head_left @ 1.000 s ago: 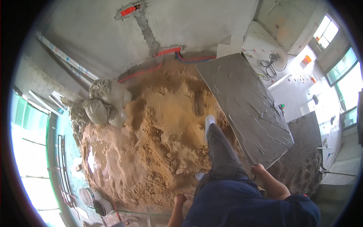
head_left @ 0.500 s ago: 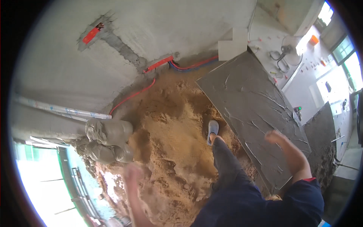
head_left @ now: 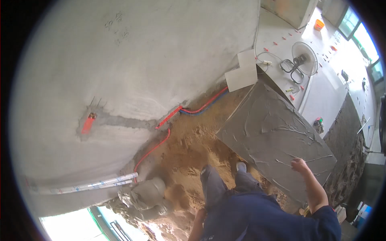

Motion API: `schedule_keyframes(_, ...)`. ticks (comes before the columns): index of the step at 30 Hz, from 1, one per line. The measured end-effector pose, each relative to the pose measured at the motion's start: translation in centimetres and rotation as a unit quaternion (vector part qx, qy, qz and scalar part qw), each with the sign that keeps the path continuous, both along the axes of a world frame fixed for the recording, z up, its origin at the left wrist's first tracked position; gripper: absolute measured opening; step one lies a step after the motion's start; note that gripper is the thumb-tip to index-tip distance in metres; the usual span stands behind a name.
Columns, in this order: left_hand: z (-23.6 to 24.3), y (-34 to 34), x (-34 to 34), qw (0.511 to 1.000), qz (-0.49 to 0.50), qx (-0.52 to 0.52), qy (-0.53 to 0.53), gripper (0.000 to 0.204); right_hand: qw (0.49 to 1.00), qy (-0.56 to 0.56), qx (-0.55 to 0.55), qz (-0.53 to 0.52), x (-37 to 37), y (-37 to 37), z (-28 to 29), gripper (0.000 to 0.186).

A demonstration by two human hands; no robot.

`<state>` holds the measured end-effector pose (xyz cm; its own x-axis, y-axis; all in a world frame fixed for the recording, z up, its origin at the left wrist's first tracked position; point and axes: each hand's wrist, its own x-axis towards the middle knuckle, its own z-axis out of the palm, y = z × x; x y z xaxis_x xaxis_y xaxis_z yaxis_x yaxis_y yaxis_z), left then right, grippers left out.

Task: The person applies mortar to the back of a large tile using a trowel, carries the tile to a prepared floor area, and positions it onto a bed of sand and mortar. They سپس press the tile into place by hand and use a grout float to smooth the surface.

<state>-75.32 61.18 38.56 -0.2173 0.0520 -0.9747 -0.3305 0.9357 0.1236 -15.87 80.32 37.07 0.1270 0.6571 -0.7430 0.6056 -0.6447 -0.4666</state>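
My right hand (head_left: 298,164) is held over a large grey slab (head_left: 273,132), its fingers curled in and nothing visible in them. The slab's face carries a smeared grey paste with raised ridges. Whether the hand touches it cannot be told. My left hand (head_left: 200,215) hangs low beside my thigh, its fingers mostly hidden. Both of my feet stand on brown sand (head_left: 189,144), next to the slab's near edge.
Grey lumpy sacks (head_left: 146,195) and white pipes (head_left: 92,185) lie at the left. Red tubing (head_left: 152,149) runs along the wall (head_left: 169,48). A fan (head_left: 303,59), an orange bucket (head_left: 319,25) and a small tool (head_left: 318,125) stand on the pale floor beyond the slab.
My view has turned and shifted, so the wall and slab sit lower. My left hand has come in from the left toward my thigh. My right hand stays over the slab.
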Motion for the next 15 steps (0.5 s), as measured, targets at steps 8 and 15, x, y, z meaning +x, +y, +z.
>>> schedule_keyframes(8,-7.4,20.0,-17.2,0.979,-0.202,0.022,-0.005,0.013,0.914,0.013,0.134,-0.382,1.8,4.8,3.1,0.013)
schedule_keyframes(15,-15.6,58.9,-30.5,0.654,-0.750,0.085,0.050,0.020,0.767,-0.137,0.135,-0.612,-19.0,-1.7,0.5,0.019)
